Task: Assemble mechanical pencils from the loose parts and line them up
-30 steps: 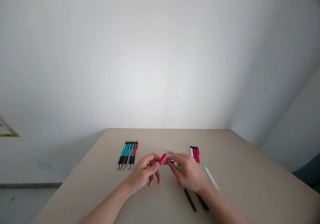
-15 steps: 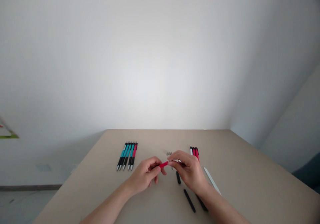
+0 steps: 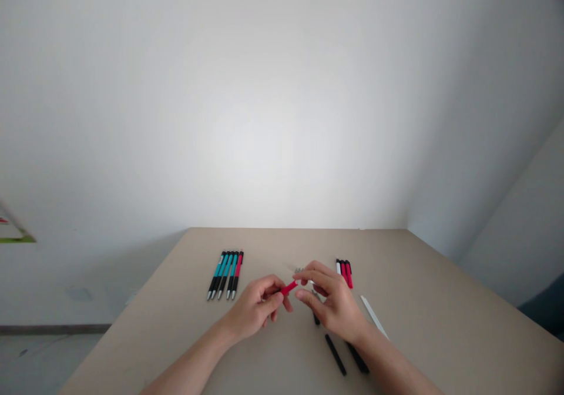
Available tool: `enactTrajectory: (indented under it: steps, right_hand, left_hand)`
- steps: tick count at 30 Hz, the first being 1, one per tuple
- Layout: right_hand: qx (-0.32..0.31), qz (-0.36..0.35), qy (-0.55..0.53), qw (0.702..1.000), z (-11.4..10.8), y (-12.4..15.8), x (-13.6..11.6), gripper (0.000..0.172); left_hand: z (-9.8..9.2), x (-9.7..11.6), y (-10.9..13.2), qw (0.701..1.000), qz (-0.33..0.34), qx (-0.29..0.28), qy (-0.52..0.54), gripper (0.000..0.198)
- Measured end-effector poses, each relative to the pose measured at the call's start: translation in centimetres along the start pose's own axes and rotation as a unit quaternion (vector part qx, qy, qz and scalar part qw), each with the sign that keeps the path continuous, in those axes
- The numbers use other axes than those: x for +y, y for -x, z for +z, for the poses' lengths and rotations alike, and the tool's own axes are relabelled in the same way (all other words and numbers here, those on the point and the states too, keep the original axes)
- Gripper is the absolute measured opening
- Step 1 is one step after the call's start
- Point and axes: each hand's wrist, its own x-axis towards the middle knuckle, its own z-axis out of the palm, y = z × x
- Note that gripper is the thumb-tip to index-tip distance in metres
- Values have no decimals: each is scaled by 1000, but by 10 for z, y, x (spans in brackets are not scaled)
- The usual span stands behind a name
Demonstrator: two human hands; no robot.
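Between the thumb and fingers of my left hand [image 3: 255, 308] is a red pen barrel [image 3: 289, 288], tilted up to the right. The fingertips of my right hand [image 3: 332, 301] are at the barrel's upper end, with its thumb apart below; nothing can be made out between them. Small metal springs [image 3: 299, 270] lie just behind, partly hidden by my right fingers. A short black grip [image 3: 316, 318] lies under my right hand, and a black tube [image 3: 335, 354] lies nearer to me. Another black piece [image 3: 358, 360] is partly covered by my right wrist.
On the left of the table [image 3: 273, 360] lie several teal-and-black pens [image 3: 224, 274] and one red-and-black pen [image 3: 238, 274]. At the right are red barrels [image 3: 348, 273], a white barrel [image 3: 338, 267] and white sticks [image 3: 373, 315]. A wall stands behind the table.
My right thumb has moved down and away from the red barrel, while the right fingers stay by its end. My left hand keeps its hold. The view has shifted slightly.
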Motion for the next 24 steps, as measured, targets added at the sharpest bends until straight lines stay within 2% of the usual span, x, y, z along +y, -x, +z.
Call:
enactTrajectory:
  steps: [9,13,18,24]
  right_hand:
    - [-8,-50,3,999,0,-1,3,36]
    - [-25,-53,102,993,-2,-1,10,44]
    - [-88,-49,241,965,1,1,13,54]
    - [-116,-93,272,951,2,0,1,74]
  left_hand:
    - [-1,0,1,1000,1,5,-11,22]
    - [-2,1,2,1000,9,12,-24,22]
    - [-1,4,4,998,2,8,-58,20]
    - [3,5,5,997,-1,-12,-76,24]
